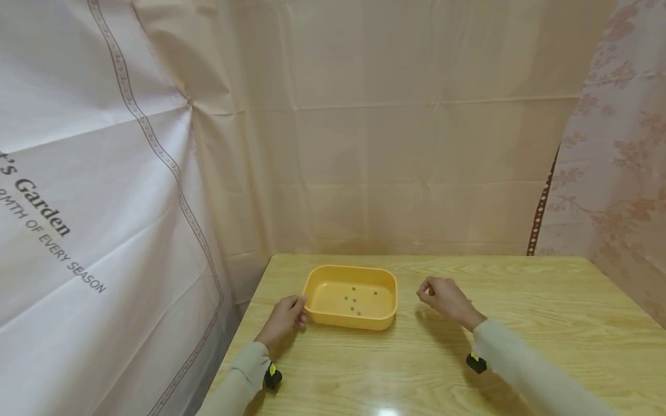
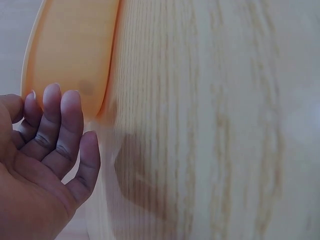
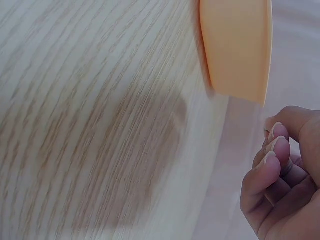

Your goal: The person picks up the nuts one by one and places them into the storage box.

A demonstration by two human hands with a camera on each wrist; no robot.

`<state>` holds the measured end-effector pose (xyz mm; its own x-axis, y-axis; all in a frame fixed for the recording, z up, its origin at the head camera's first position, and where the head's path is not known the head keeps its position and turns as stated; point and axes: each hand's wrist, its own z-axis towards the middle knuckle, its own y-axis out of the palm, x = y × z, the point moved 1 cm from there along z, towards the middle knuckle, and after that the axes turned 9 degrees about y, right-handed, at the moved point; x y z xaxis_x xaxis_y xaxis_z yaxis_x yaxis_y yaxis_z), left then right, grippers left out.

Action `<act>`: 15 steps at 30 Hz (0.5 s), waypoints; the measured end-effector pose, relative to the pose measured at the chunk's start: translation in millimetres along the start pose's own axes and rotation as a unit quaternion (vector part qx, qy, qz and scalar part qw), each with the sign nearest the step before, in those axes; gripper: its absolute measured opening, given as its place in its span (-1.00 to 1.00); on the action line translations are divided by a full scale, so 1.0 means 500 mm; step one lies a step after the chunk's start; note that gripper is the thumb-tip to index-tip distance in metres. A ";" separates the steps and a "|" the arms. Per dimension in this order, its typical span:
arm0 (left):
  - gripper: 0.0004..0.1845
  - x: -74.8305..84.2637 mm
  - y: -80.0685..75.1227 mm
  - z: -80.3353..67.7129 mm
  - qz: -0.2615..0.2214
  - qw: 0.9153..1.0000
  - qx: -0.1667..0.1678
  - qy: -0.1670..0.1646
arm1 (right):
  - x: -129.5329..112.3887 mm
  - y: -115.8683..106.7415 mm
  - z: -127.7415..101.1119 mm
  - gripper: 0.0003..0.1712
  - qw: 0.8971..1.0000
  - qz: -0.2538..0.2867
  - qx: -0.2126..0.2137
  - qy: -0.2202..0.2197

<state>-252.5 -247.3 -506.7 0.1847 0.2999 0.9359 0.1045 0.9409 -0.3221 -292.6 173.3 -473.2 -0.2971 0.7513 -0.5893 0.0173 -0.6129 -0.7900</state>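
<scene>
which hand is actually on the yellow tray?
The left hand: its fingers rest against the left end of the yellow tray. The right hand hangs apart from it, off the right end, fingers curled with nothing visible in them.

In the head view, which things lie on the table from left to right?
left hand → yellow tray → right hand

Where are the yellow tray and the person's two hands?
yellow tray point(image 1: 386, 280): head view, far right rim.
left hand point(image 1: 283, 317): head view, back of hand.
right hand point(image 1: 447, 299): head view, back of hand.
</scene>
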 end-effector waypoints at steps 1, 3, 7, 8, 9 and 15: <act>-0.57 -0.001 -0.001 0.000 0.000 1.000 -0.001 0.001 | -0.002 0.002 0.001 -0.88 1.000 0.001 0.000 -0.003; -0.56 -0.004 -0.001 0.001 -0.001 1.000 -0.002 0.001 | -0.005 0.006 0.002 -0.88 1.000 0.004 -0.002 -0.003; -0.54 -0.009 -0.001 0.003 -0.001 1.000 0.001 0.006 | -0.014 0.013 0.004 -0.89 1.000 0.003 -0.003 -0.008; -0.54 -0.009 -0.001 0.003 -0.002 1.000 0.003 0.005 | -0.016 0.014 0.006 -0.89 1.000 0.003 -0.004 -0.007; -0.54 -0.009 -0.001 0.003 -0.002 1.000 0.004 0.004 | -0.018 0.016 0.007 -0.89 1.000 0.002 -0.004 -0.006; -0.55 -0.009 -0.002 0.002 0.003 1.000 0.000 0.005 | -0.031 0.026 0.012 -0.90 1.000 0.006 -0.007 -0.006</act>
<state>-254.6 -249.3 -510.3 0.1944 0.3032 0.9329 0.1032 0.9394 -0.3268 -293.4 152.3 -473.3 -0.3081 0.7404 -0.5974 0.0344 -0.6189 -0.7847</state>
